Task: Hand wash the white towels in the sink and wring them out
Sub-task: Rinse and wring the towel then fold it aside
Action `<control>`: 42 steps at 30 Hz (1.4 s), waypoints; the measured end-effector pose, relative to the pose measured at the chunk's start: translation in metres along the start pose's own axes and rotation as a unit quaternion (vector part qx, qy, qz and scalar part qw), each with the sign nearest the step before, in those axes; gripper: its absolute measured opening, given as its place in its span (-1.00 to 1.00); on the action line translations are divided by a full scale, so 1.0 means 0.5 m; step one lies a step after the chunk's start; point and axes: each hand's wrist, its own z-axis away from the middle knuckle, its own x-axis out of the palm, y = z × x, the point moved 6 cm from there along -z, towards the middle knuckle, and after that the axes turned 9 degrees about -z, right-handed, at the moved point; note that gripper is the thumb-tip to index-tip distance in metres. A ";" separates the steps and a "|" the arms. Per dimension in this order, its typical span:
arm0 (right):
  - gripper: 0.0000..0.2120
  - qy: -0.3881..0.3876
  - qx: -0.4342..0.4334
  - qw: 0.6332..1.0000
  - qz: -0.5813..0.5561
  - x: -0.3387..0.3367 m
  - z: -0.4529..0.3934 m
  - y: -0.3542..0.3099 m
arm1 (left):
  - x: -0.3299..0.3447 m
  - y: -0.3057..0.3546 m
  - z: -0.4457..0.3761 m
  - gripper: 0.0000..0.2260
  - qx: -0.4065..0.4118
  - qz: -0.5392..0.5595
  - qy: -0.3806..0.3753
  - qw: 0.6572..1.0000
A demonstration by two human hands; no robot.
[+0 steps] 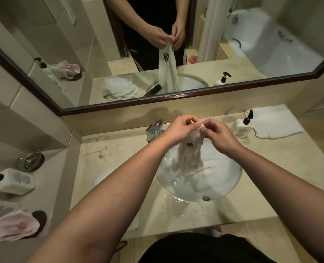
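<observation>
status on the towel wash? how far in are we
Done: nothing visibly finished; no wrung-out towel can be identified. In hand: left hand and right hand pinch the top edge of a wet white towel, lifted over the sink, lower end still in the water. Left: wringing this one; a folded white towel on the counter's right looks dry, apparently unwashed.

A bathroom: a round sink (pixel 199 179) set in a marble counter (pixel 119 149) beneath a wide mirror (pixel 157 44).
</observation>
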 end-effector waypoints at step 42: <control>-0.81 0.213 0.110 0.965 -0.112 -0.175 0.058 -0.012 | 0.034 -0.250 0.058 -0.79 -0.229 0.110 0.012 0.967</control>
